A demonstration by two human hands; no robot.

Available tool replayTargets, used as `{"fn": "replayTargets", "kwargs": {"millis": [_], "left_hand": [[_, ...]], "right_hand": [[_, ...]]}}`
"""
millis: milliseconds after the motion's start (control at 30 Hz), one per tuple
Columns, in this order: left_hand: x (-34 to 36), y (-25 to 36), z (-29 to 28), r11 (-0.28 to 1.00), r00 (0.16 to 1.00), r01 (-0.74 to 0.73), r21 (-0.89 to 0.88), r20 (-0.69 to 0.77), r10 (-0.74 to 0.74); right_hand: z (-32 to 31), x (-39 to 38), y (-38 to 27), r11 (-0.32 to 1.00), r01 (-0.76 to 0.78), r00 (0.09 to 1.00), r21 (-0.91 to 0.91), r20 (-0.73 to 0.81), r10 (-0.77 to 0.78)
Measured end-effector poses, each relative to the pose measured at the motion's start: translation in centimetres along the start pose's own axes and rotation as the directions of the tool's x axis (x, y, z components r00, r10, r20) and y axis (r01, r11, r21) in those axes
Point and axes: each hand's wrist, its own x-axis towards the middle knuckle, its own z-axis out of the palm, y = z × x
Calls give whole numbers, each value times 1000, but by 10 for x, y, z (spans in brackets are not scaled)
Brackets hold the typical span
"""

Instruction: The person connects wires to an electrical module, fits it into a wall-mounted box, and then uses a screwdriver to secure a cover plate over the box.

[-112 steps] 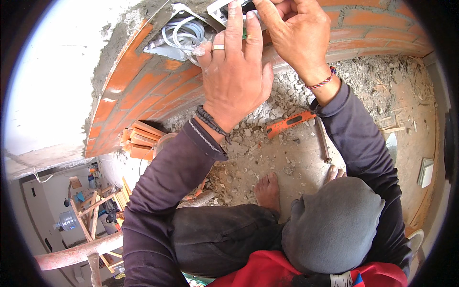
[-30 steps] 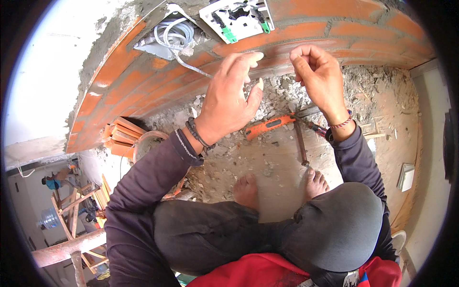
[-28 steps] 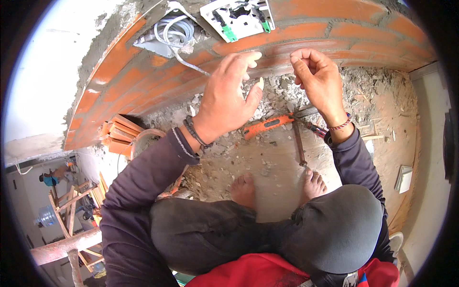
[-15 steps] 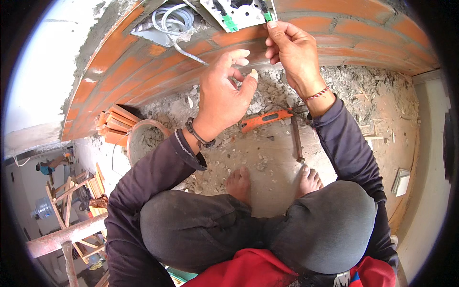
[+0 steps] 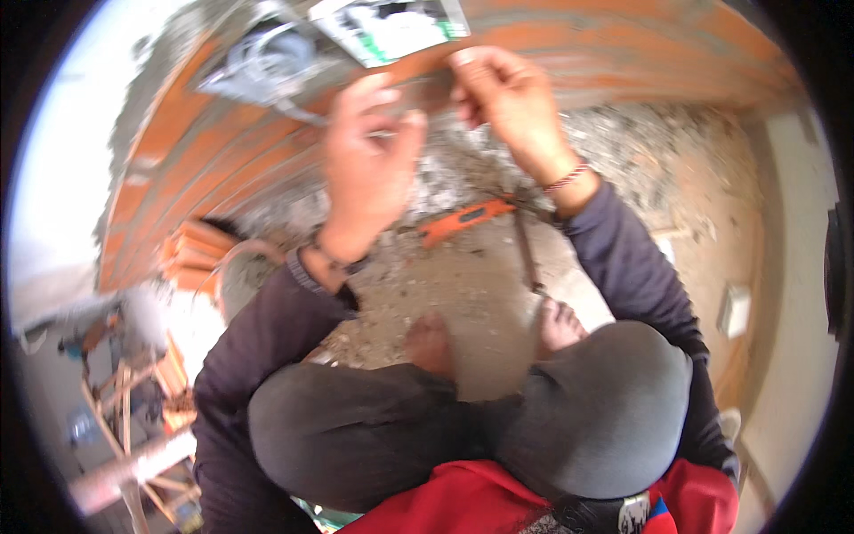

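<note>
Head view, pretty blurry right now, so containers first: far left in the brick wall (image 5: 165,142), a recessed wall box (image 5: 224,84) with pale grey cable (image 5: 277,52) coiled up inside and one end trailing out to the right. Just right of that, at the far edge and partly cut off, a shallow white panel (image 5: 409,40) with green clips (image 5: 374,51) along its near side and some dark bits inside. Over on the left, next to the stacked orange bricks (image 5: 197,254), a round bucket (image 5: 249,246), greyish inside, too smeared to tell with what. As for hands: left hand (image 5: 369,160) loosely curled, thumb and forefinger apart, nothing visible in the grip, just on the near side of the panel's left half. Right hand (image 5: 511,93) with thumb and forefinger drawn close together, just on the near side of the panel's right corner; can't tell if pinching something small or just bunched up. On the floor nearer in, well apart from both, an orange tool (image 5: 467,221) beside a dark metal bar (image 5: 527,249).
</note>
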Motion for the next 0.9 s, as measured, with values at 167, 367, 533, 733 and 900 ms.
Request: {"fn": "replayTargets", "kwargs": {"millis": [167,367,533,733,900], "left_hand": [[-3,-2,-29,963,977,-11,270,209,-47],[-22,9,-13,969,851,-52,242,519,-84],[-23,12,5,988,715,37,148,687,-129],[-18,16,0,989,668,-87,115,743,-28],[-5,7,13,988,558,-135,75,830,14]], "right_hand": [[-66,-59,17,943,-75,997,-324,-9,76],[-229,-164,26,597,-271,866,-755,-462,-191],[-405,-302,37,254,-737,488,-627,-753,-442],[-541,-358,26,2,-720,682,-694,-708,-181],[-604,-420,22,1,-637,770,-770,-637,12]]}}
